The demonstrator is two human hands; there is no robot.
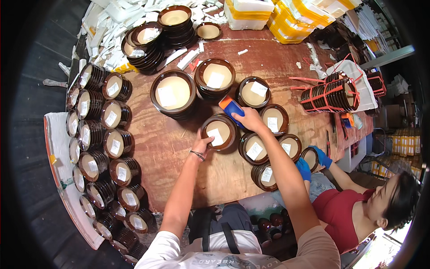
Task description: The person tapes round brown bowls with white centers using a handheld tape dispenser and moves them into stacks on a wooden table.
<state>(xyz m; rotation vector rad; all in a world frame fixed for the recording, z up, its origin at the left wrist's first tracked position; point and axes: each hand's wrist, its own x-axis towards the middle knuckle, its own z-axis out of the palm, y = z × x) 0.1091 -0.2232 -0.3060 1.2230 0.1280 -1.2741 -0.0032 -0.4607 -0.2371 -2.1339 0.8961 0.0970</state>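
Note:
A stack of brown-glazed dishes with beige centres (pixel 220 127) stands before me, a white paper label on its top dish. My left hand (pixel 204 141) grips its lower left rim, the thumb on top by the label. In my right hand (pixel 248 117) is a blue and orange box-shaped object (pixel 231 109), held against the stack's upper right side; its exact kind is unclear. Behind it stand a large labelled stack (pixel 173 90) and another labelled stack (pixel 215 75). More labelled stacks, one of them beside my right forearm (pixel 254 151), stand to the right.
Rows of labelled dish stacks (pixel 114 114) line the left side. White foam scraps (pixel 111 30) and taped foam boxes (pixel 250 15) lie at the back. Dishes bound with red strapping (pixel 329 95) lie at right. A co-worker's blue-gloved hands (pixel 320 157) hold a dish near the right edge.

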